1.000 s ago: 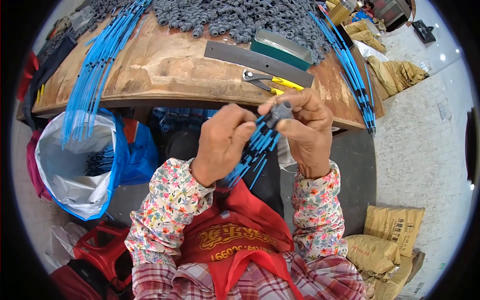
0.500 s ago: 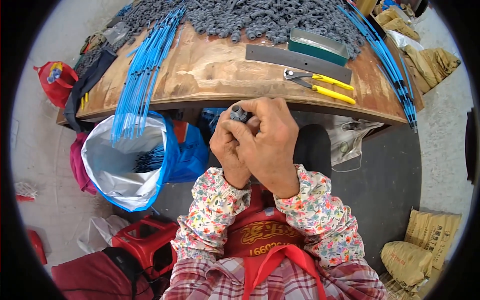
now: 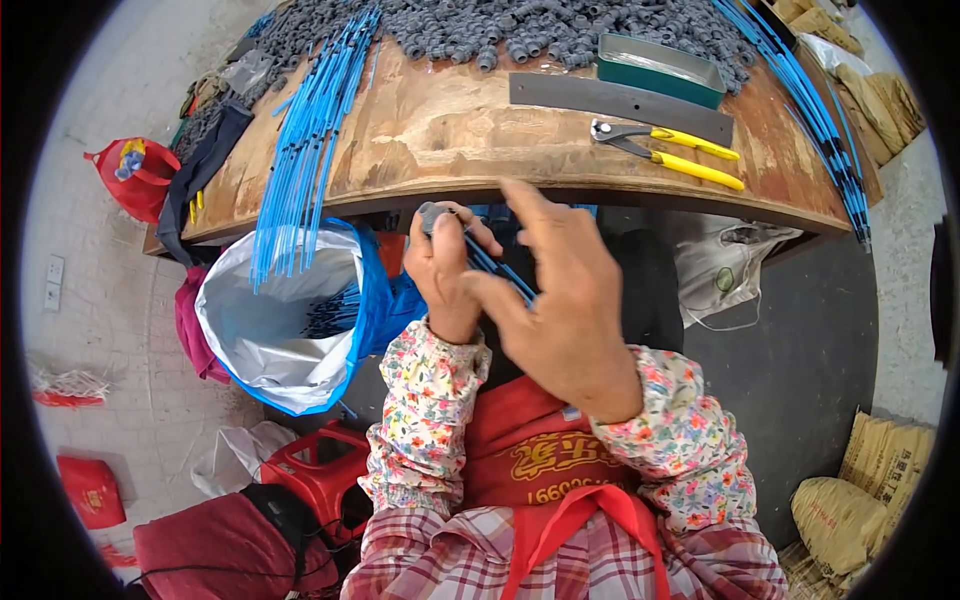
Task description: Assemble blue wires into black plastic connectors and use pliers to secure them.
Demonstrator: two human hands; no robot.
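Observation:
My left hand [image 3: 440, 275] is closed around a small grey ribbed plastic fitting [image 3: 432, 215], held upright just off the table's front edge. Thin blue strips with dark parts [image 3: 502, 272] stretch from the left fingers down toward my right hand [image 3: 570, 300]. That right hand is open, its index finger pointing up and its thumb spread toward the strips. Whether the thumb touches them I cannot tell. On the wooden table [image 3: 440, 140] ahead lies a big heap of similar grey fittings [image 3: 560, 30]. A bundle of long blue strips [image 3: 315, 150] hangs over the edge at left.
Yellow-handled pincers [image 3: 670, 155], a flat grey bar [image 3: 620, 105] and a green tray [image 3: 660, 72] lie on the table's right side. More blue strips [image 3: 810, 110] lie at far right. Below left stand an open blue-white sack [image 3: 210, 320] and a red stool [image 3: 310, 465].
My right hand has come off the fitting and moved right and down, its fingers spreading. The left hand keeps the fitting, and blue strips now show between the hands. The view has shifted slightly.

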